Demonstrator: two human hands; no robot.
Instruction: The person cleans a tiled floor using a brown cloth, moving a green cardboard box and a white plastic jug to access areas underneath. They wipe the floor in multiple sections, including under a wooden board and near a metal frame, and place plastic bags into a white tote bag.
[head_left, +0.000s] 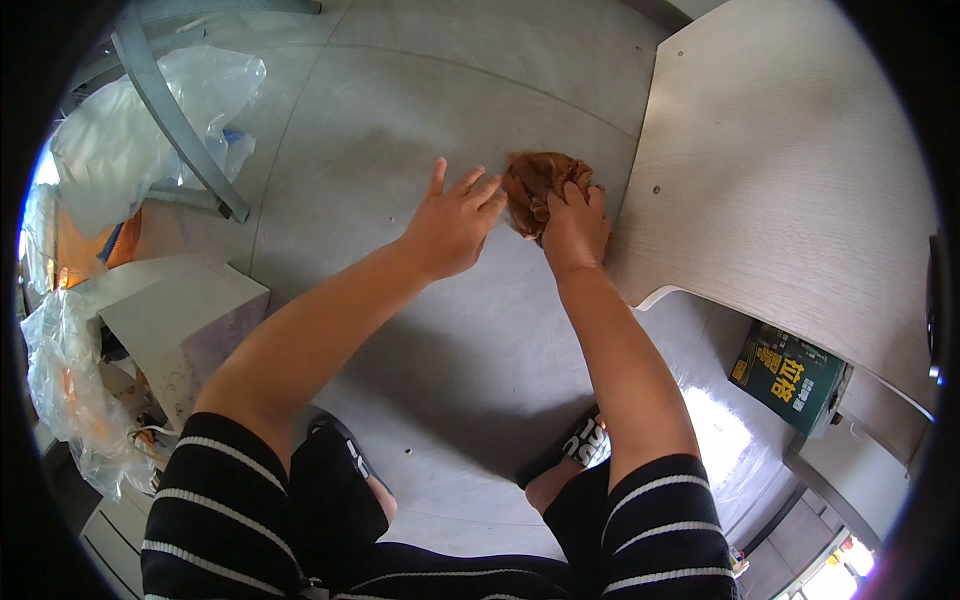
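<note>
Wears a black top [460, 562] with thin horizontal white stripes. Includes short, wide, loose-cut sleeves of the same pattern. Carries three visible white bands on the left sleeve [225, 525] and three on the right sleeve [668, 550], each roughly parallel to the hem and spaced at near-regular intervals. Terminates each sleeve in a plain black edge near the elbow. Leaves forearms and both hands, left [452, 228] and right [577, 228], bare. Continues below in plain black legwear [335, 515] of loose cut. Ends in open black slides, left [343, 447] and right [570, 450], worn on bare feet. Bears bold white block markings across the right strap; shows smaller white marks on the left.
</note>
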